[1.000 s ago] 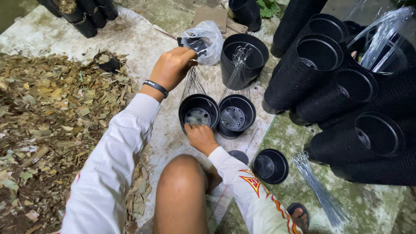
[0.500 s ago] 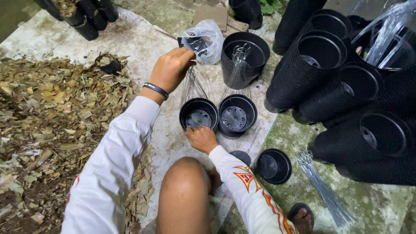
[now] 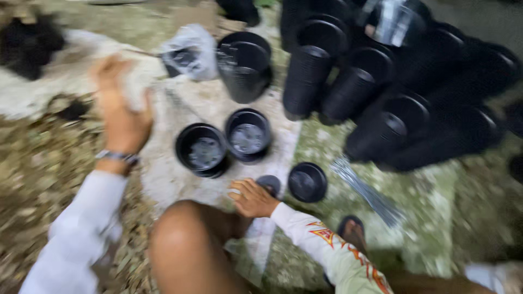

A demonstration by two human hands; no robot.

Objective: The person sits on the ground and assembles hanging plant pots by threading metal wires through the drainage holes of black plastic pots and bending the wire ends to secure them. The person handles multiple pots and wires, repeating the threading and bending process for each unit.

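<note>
Your right hand (image 3: pixel 253 197) rests on the ground, fingers loosely curled, holding nothing, touching a small dark disc (image 3: pixel 269 184). Just beyond those fingers stand two open black pots (image 3: pixel 202 148) side by side; a third, shallower pot (image 3: pixel 307 182) sits just beside them on your right. Your left hand (image 3: pixel 122 109) is raised and blurred; you cannot tell whether its fingers grip anything. Farther off lie one taller pot (image 3: pixel 243 65), one plastic bag (image 3: pixel 188 51), several pot stacks (image 3: pixel 381 92), and one wire bundle (image 3: pixel 368 190).
</note>
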